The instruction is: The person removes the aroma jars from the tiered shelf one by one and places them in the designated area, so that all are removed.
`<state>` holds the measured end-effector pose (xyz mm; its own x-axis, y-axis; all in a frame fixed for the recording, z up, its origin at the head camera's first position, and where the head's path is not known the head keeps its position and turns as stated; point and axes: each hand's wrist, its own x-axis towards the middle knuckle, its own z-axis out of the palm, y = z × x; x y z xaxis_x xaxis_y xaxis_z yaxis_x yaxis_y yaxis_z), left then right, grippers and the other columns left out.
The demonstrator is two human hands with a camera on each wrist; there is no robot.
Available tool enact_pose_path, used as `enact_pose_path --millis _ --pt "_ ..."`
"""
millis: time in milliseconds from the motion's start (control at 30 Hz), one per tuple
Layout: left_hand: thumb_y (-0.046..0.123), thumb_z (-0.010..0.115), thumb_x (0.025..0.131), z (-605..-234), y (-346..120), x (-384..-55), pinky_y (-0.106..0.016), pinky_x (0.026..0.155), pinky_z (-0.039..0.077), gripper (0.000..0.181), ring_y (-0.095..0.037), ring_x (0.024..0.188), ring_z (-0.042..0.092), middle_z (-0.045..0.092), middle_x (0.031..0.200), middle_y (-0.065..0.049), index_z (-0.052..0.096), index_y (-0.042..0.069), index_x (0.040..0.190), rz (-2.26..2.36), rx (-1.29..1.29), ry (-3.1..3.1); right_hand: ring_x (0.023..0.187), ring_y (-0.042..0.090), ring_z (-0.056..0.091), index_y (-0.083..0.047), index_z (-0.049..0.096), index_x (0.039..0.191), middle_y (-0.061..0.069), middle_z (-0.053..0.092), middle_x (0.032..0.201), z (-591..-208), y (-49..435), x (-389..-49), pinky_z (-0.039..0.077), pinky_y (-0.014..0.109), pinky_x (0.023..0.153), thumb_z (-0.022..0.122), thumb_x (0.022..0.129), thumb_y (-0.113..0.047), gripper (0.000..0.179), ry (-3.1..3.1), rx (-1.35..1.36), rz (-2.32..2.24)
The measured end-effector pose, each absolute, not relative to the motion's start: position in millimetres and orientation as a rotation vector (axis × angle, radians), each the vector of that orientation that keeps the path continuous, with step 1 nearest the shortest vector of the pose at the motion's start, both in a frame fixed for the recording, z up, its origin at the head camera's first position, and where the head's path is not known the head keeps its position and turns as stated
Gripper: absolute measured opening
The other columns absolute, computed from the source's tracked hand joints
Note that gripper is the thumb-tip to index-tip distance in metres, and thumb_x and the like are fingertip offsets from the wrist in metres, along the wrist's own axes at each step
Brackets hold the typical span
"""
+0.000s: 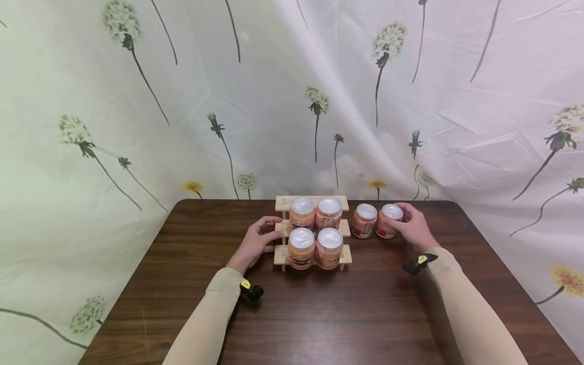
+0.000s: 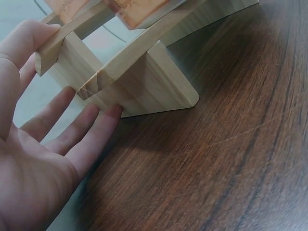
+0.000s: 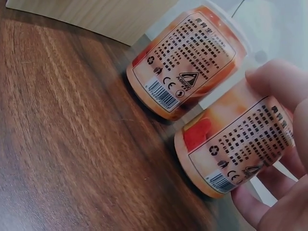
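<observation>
A stepped wooden rack (image 1: 345,255) stands on the table, bearing several orange-labelled jars with clear ribbed lids, among them a front left jar (image 1: 301,248) and a back right jar (image 1: 328,213). My left hand (image 1: 257,240) touches the rack's left side, its thumb at a slat end and the other fingers fairly straight against the side panel (image 2: 130,91). To the right of the rack, my right hand (image 1: 414,228) grips an orange-labelled jar (image 3: 236,144) between thumb and fingers. Beside it, towards the rack, stands another such jar (image 3: 187,62), its printed back label showing.
The dark wood-grain table (image 1: 328,319) has rounded far corners. Just behind its far edge hangs a pale curtain (image 1: 274,101) printed with dandelions. A black wrist camera (image 1: 252,291) sits on the left sleeve and another camera (image 1: 416,264) on the right.
</observation>
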<state>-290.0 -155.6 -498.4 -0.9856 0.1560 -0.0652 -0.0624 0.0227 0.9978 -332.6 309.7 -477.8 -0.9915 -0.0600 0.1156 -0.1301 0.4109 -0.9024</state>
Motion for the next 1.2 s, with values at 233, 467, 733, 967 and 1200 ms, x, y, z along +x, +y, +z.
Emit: enact_pose_path --millis 233,467,733,967,1200 --pt "0.018 0.075 0.100 -497.5 -155.4 -289.1 -0.040 0.080 0.062 0.042 -0.028 0.118 0.062 0.046 0.149 -0.017 0.061 0.015 0.139 2.093 0.091 2.130 0.133 0.037 0.053 0.003 0.041 0.151 0.026 0.053 0.146 -464.9 308.0 -326.1 0.047 0.042 0.106 0.082 0.094 -0.029 0.077 -2.671 0.217 1.554" --pt "0.017 0.075 0.099 -498.8 -155.5 -290.2 -0.041 0.080 0.063 0.041 -0.027 0.117 0.063 0.046 0.147 -0.017 0.062 0.015 0.138 2.106 0.085 2.117 0.140 0.051 0.046 0.000 0.028 0.159 0.034 0.042 0.155 -449.7 307.0 -322.4 0.038 0.064 0.115 0.081 0.095 -0.029 0.088 -2.620 0.288 1.445" --pt "0.017 0.075 0.099 -498.4 -154.7 -290.6 -0.041 0.081 0.063 0.041 -0.029 0.119 0.062 0.046 0.147 -0.016 0.062 0.015 0.138 2.107 0.085 2.119 0.150 0.044 0.036 -0.005 0.032 0.160 0.025 0.041 0.161 -420.7 271.8 -310.3 0.031 0.063 0.120 0.077 0.098 -0.030 0.080 -2.483 0.396 1.441" --pt "0.017 0.075 0.100 -499.1 -153.7 -289.5 -0.042 0.080 0.063 0.040 -0.030 0.120 0.062 0.046 0.148 -0.017 0.062 0.015 0.138 2.105 0.081 2.138 0.137 0.038 0.055 -0.004 0.056 0.142 0.021 0.060 0.144 -400.5 226.3 -298.3 0.042 0.061 0.114 0.074 0.100 -0.019 0.049 -2.456 0.671 1.499" --pt "0.018 0.075 0.099 -499.7 -154.4 -289.8 -0.042 0.081 0.063 0.041 -0.030 0.119 0.063 0.046 0.149 -0.018 0.062 0.015 0.138 2.106 0.083 2.149 0.135 0.036 0.057 -0.012 0.053 0.148 0.018 0.059 0.147 -394.2 189.9 -294.8 0.046 0.057 0.112 0.077 0.098 -0.031 0.058 -2.594 0.785 1.486"
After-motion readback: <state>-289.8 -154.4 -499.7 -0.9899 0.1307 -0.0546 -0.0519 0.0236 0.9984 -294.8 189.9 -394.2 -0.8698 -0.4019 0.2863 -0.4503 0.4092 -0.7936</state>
